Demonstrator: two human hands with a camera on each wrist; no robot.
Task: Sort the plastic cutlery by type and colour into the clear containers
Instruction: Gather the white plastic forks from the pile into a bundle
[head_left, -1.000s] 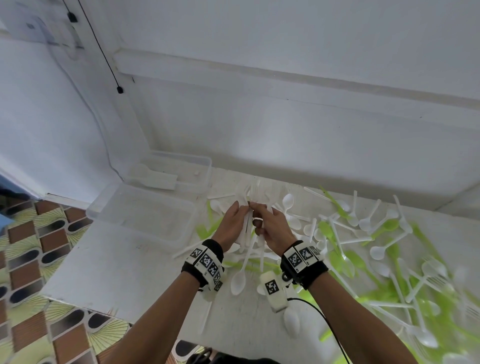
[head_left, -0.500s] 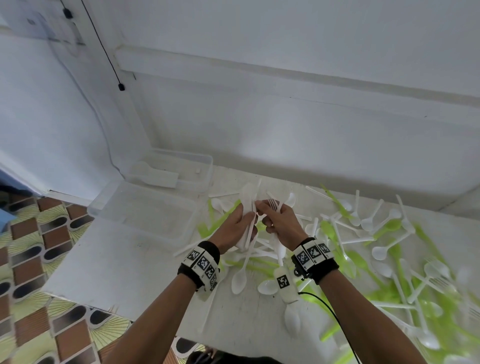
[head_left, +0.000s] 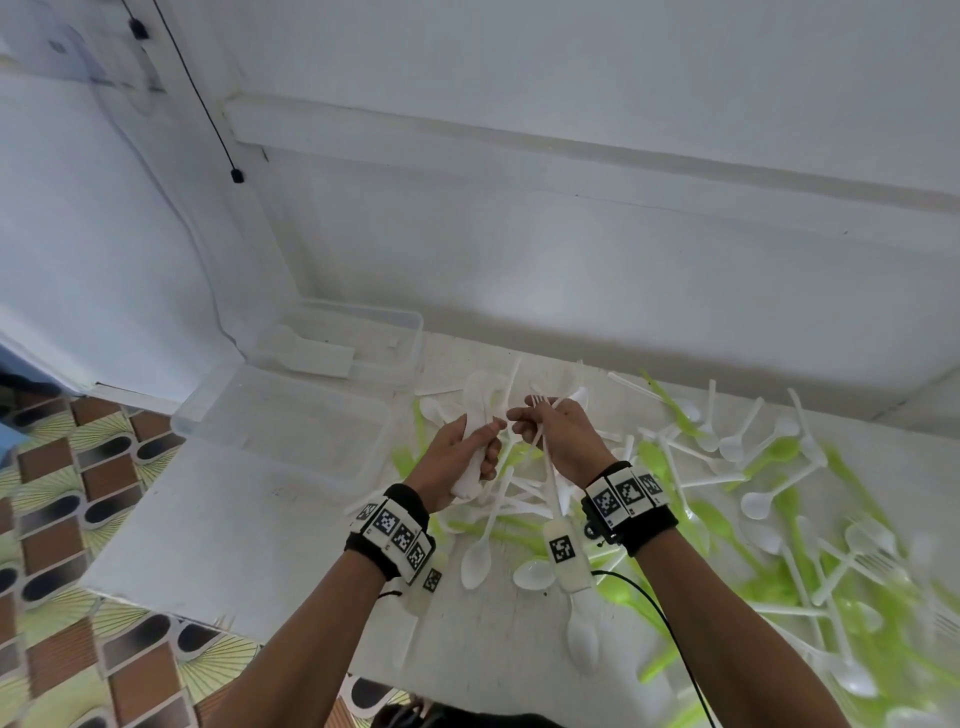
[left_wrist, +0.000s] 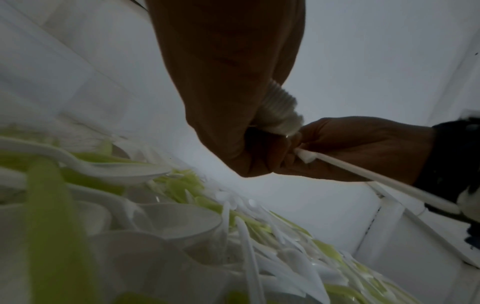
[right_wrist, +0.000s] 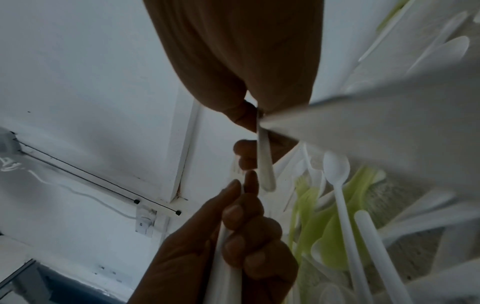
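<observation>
In the head view my left hand (head_left: 465, 449) grips an upright bundle of white cutlery (head_left: 483, 402) above the table. In the left wrist view the stacked handle ends (left_wrist: 281, 112) stick out of the fist. Close to its right, my right hand (head_left: 553, 434) pinches a white fork (head_left: 541, 401), tines up. In the right wrist view its handle (right_wrist: 265, 162) hangs down. Two clear containers stand at the left. The near container (head_left: 218, 415) looks empty. The far container (head_left: 410, 332) holds a white stack (head_left: 306, 354). Loose white and green cutlery (head_left: 753, 467) is scattered across the right of the table.
The white table (head_left: 223, 535) stands against a white wall, and its front-left edge drops to a patterned tile floor (head_left: 57, 571). White spoons (head_left: 480, 551) lie just below my hands. A black cable (head_left: 670, 639) runs along my right forearm.
Both hands have risen off the pile with white cutlery. The right hand has drawn slightly right, away from the left hand's bundle, with its fork.
</observation>
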